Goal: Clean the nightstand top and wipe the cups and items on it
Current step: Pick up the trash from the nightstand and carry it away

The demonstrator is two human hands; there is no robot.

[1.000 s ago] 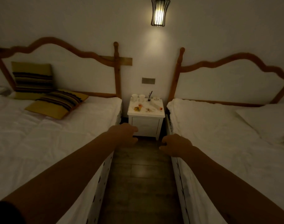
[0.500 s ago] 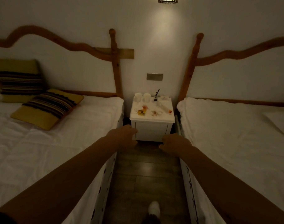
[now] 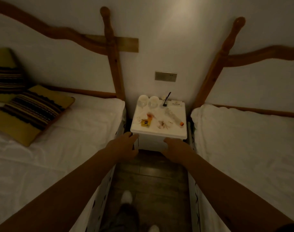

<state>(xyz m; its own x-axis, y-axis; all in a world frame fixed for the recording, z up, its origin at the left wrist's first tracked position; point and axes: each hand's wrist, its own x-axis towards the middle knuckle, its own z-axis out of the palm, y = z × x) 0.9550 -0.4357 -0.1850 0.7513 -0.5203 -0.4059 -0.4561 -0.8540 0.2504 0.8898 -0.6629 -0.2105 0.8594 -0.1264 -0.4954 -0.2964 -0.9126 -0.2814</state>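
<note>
A white nightstand stands against the wall between two beds. At its back left are two pale cups. Beside them a small holder with dark sticks and a flat white device. A clear bottle with an orange cap lies on its side at the right. A yellow packet, an orange scrap and crumpled wrappers litter the front. My left hand hovers by the front left corner, my right hand before the front face. Both hold nothing.
White beds flank the narrow wooden-floor aisle, the left bed and the right bed. Striped yellow cushions lie on the left bed. Wooden headboard posts frame the nightstand. A switch plate is on the wall. My white shoes show below.
I have walked forward down the aisle; the nightstand is much closer and larger. Both arms stay stretched ahead and the hands now reach its front edge. The wall lamp has left the view.
</note>
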